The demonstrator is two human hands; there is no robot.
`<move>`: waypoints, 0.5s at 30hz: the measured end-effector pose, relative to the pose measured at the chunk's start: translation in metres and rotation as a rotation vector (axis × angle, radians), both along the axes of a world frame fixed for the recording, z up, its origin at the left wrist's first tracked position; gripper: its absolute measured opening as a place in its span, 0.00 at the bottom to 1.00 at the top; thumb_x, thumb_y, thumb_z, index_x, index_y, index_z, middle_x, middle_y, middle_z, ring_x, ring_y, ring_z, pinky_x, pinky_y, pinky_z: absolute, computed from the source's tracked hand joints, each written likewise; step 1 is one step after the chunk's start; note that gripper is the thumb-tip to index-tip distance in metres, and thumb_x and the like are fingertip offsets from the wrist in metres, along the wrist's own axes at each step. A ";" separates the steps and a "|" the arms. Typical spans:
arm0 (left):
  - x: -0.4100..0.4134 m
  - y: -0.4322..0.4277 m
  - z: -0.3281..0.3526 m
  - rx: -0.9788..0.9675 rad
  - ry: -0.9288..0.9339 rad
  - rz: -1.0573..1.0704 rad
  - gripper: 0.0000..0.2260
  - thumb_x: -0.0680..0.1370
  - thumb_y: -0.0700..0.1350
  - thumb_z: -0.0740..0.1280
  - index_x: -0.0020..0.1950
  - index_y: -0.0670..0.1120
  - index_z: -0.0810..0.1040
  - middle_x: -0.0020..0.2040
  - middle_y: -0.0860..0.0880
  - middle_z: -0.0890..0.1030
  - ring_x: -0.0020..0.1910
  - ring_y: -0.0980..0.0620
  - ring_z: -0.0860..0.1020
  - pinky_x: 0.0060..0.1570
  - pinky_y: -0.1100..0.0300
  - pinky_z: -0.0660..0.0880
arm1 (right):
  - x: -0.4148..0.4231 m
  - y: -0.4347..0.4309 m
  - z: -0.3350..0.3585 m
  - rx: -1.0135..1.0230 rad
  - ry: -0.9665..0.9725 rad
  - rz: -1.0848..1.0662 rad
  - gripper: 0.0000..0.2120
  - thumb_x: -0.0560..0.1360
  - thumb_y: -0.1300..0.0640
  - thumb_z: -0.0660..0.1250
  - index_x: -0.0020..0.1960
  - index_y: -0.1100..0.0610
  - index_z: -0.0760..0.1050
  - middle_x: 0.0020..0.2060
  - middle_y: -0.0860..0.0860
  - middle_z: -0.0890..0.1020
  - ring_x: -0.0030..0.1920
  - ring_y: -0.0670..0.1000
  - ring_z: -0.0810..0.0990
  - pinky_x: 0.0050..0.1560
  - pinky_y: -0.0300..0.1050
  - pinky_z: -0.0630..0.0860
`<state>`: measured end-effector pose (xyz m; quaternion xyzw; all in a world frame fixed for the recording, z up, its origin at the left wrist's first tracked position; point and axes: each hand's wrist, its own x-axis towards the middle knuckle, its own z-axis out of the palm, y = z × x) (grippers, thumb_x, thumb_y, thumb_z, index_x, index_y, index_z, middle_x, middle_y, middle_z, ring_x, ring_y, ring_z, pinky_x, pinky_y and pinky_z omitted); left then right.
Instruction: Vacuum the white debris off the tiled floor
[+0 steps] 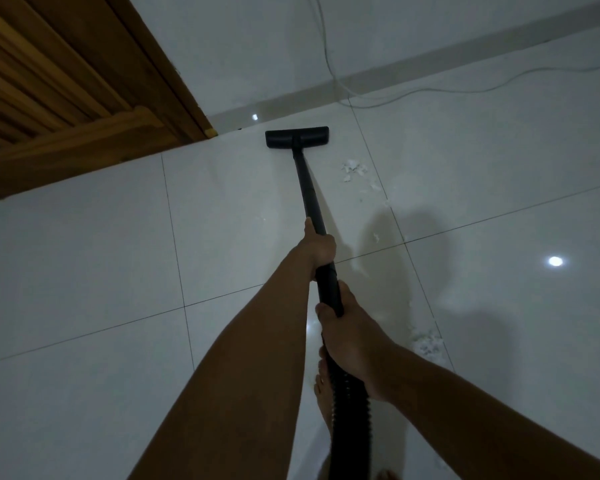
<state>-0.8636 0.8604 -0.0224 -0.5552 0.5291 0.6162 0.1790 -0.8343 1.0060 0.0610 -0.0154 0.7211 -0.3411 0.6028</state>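
Near the far wall, the vacuum head (297, 136) is set left of the white debris (354, 169); the wand (309, 188) is gripped by the left hand (321, 245) and right hand (347, 341). Debris may be missed unless strokes are shifted right.

Glossy, smooth floor tiles (84, 258) are seen; vacuum head (297, 136) & tube (309, 192) matt black plastic; door (49, 98) varnished wood; debris (354, 169) fluffy.

Your tiled floor (84, 271) is glossy white, crossed by thin dark grout lines. The black vacuum (308, 188) sets its flat head on it near the wall. White debris (353, 169) lies just right of the wand, with more nearer your bare foot (321, 386). A white cable (413, 93) trails by the skirting.
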 end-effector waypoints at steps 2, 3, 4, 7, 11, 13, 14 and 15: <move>0.002 -0.001 0.004 0.004 -0.008 -0.004 0.31 0.84 0.45 0.53 0.79 0.59 0.36 0.57 0.45 0.70 0.40 0.49 0.73 0.31 0.56 0.72 | 0.003 -0.001 0.001 0.001 -0.029 -0.031 0.29 0.86 0.48 0.56 0.82 0.36 0.47 0.44 0.55 0.77 0.32 0.51 0.78 0.27 0.41 0.76; 0.004 0.001 0.005 0.006 -0.011 -0.005 0.31 0.84 0.45 0.53 0.79 0.60 0.36 0.57 0.45 0.70 0.40 0.49 0.73 0.31 0.56 0.73 | 0.005 0.000 0.002 -0.001 -0.034 -0.032 0.29 0.86 0.49 0.56 0.81 0.36 0.47 0.43 0.55 0.77 0.32 0.51 0.79 0.28 0.42 0.76; 0.008 0.003 0.008 0.010 -0.014 -0.006 0.31 0.84 0.45 0.53 0.79 0.60 0.36 0.56 0.45 0.71 0.40 0.49 0.73 0.32 0.56 0.73 | 0.008 0.002 0.003 -0.002 -0.029 -0.023 0.29 0.86 0.49 0.56 0.81 0.36 0.47 0.42 0.55 0.77 0.31 0.51 0.79 0.28 0.41 0.76; 0.021 0.017 0.015 0.020 -0.018 -0.009 0.31 0.84 0.44 0.53 0.79 0.60 0.36 0.57 0.45 0.71 0.40 0.49 0.73 0.31 0.56 0.73 | 0.018 0.016 0.012 -0.005 -0.018 -0.002 0.28 0.86 0.49 0.55 0.82 0.37 0.47 0.41 0.55 0.78 0.30 0.49 0.79 0.27 0.38 0.76; 0.040 0.044 0.022 0.042 -0.021 0.006 0.31 0.84 0.45 0.54 0.79 0.60 0.37 0.59 0.44 0.71 0.41 0.48 0.73 0.34 0.56 0.74 | 0.034 0.044 0.026 -0.008 -0.026 -0.001 0.26 0.86 0.50 0.54 0.81 0.38 0.51 0.38 0.54 0.78 0.27 0.46 0.77 0.24 0.35 0.73; 0.049 0.059 0.026 0.045 -0.023 0.007 0.32 0.84 0.45 0.54 0.79 0.61 0.37 0.62 0.43 0.71 0.42 0.48 0.73 0.37 0.55 0.75 | 0.044 0.059 0.030 -0.017 -0.090 -0.034 0.26 0.86 0.50 0.55 0.79 0.34 0.51 0.37 0.57 0.76 0.24 0.48 0.76 0.26 0.39 0.74; 0.054 0.067 0.027 0.043 -0.022 0.006 0.32 0.84 0.45 0.54 0.79 0.60 0.37 0.63 0.43 0.71 0.42 0.48 0.73 0.39 0.54 0.75 | 0.049 0.066 0.032 -0.024 -0.125 -0.053 0.25 0.86 0.50 0.55 0.78 0.31 0.52 0.37 0.59 0.76 0.23 0.49 0.75 0.27 0.41 0.74; 0.059 0.074 0.028 0.041 -0.023 0.003 0.32 0.84 0.46 0.54 0.79 0.60 0.37 0.61 0.43 0.72 0.42 0.48 0.73 0.42 0.52 0.76 | 0.054 0.073 0.034 -0.027 -0.147 -0.063 0.25 0.86 0.50 0.56 0.76 0.30 0.53 0.37 0.60 0.76 0.23 0.50 0.75 0.27 0.42 0.75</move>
